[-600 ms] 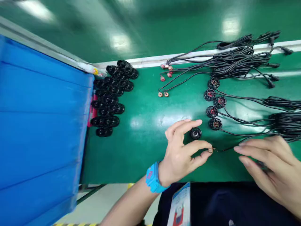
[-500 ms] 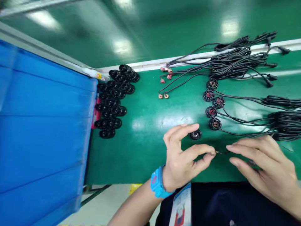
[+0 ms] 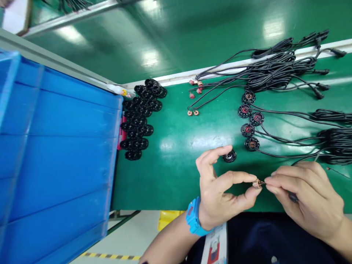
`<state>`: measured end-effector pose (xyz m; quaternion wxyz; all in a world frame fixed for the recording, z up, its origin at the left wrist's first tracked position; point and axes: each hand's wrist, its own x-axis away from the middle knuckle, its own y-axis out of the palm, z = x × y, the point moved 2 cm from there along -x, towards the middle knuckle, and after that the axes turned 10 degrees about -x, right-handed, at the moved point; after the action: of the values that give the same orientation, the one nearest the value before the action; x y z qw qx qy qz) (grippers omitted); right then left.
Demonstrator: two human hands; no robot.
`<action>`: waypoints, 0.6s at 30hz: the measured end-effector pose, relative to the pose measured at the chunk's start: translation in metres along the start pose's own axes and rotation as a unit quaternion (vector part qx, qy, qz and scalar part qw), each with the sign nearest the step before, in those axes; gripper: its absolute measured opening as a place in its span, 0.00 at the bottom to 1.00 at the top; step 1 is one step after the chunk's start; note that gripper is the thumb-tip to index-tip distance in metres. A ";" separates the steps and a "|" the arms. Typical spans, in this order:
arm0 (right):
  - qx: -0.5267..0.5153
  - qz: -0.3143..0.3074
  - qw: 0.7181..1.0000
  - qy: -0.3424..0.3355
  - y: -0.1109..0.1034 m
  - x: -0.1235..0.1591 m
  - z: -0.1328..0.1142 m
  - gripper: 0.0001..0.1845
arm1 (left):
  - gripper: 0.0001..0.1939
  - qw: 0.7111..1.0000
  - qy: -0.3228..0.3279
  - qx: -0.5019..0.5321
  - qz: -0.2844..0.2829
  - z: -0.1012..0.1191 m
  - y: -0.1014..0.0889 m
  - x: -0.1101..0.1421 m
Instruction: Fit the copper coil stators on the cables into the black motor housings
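My left hand (image 3: 224,187) pinches a small copper-wound motor stator (image 3: 257,183) between thumb and forefinger, its other fingers raised. Thin wire ends stick out of the stator's right side. At those wires, the thumb and forefinger of my right hand (image 3: 308,198) are pressed together. A dark rounded end (image 3: 293,198) of something shows under that palm; what it belongs to is hidden. Just beyond my left fingertips a single black round housing (image 3: 229,156) lies on the green table.
Black housings (image 3: 137,126) cluster at the left beside a blue crate (image 3: 68,154). Cables with bare stators (image 3: 189,113) on their ends lie at the back. Round housings with stators fitted (image 3: 252,144) stand in a column, their coiled cables (image 3: 335,143) to the right.
My right fingers have moved left and closed at the stator's wires. My left thumb and forefinger now show more of the stator. The whole view has shifted slightly.
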<state>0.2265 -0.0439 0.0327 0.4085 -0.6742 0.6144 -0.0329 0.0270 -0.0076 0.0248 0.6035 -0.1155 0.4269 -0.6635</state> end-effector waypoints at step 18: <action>-0.092 -0.075 0.993 0.028 -0.009 0.003 0.005 0.24 | 0.10 0.989 0.026 0.073 -0.128 -0.010 -0.006 -0.006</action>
<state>0.2374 -0.0445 0.0337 0.3242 -0.7519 0.5734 -0.0259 0.0178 0.0014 0.0256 0.5092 -0.1080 0.3747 -0.7672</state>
